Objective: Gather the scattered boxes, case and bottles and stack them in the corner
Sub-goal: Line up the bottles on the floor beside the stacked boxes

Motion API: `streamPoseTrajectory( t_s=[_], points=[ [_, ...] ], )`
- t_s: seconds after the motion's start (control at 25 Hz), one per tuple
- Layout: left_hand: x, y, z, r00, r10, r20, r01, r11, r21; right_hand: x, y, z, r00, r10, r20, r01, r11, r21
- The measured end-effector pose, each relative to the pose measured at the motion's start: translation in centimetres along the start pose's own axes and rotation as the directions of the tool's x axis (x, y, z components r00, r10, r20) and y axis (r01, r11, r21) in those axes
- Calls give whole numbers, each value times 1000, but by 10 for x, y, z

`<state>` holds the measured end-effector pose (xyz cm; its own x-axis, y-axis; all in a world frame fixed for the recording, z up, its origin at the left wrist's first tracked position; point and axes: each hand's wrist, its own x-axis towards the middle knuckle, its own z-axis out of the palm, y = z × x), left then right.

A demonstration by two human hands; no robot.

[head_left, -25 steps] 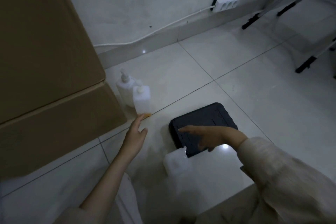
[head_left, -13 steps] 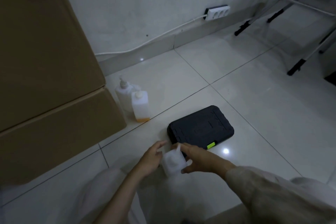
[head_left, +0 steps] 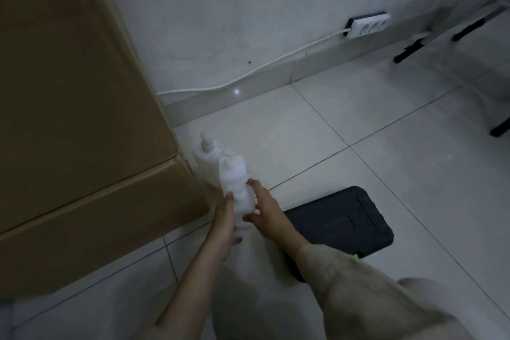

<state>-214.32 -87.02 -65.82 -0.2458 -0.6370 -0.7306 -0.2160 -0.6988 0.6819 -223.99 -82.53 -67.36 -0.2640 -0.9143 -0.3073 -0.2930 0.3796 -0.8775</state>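
Two big cardboard boxes (head_left: 69, 107) stand stacked at the left. Beside their corner stand a white pump bottle (head_left: 205, 156) and a squarish white bottle (head_left: 233, 174). I hold a third small white bottle (head_left: 244, 203) between both hands, just in front of those two. My left hand (head_left: 225, 219) grips its left side and my right hand (head_left: 265, 212) its right side. A black case (head_left: 342, 226) lies flat on the floor tiles to the right, partly behind my right forearm.
A white power strip (head_left: 369, 24) is fixed low on the wall, its cable running left along the skirting. Black-tipped legs of a metal frame (head_left: 408, 51) stand at the far right. Pale floor tiles lie between the case and the wall.
Both hands closed on the small bottle and carried it forward and left, from beside the case to just in front of the two standing bottles. The view shifted left.
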Motion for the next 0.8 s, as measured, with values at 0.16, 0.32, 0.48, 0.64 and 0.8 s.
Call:
streamPoseTrajectory(
  t_s=[0.16,0.32,0.48,0.64,0.8],
  points=[
    [19,17,-1,1000,4,22,1,974,-226,28,-6,0,994,83,-70,-55,939,339],
    [29,25,0,999,18,-46,-28,974,-227,67,-23,-17,941,337,19,-275,731,625],
    [36,33,1,992,-17,-123,-22,949,-314,101,-33,1,972,221,82,-233,845,482],
    [35,33,5,964,-54,-261,-71,893,-445,122,-40,28,981,144,128,-187,876,445],
    [39,37,9,941,-100,-322,-111,810,-576,131,-44,30,974,140,180,-207,875,437]
  ],
)
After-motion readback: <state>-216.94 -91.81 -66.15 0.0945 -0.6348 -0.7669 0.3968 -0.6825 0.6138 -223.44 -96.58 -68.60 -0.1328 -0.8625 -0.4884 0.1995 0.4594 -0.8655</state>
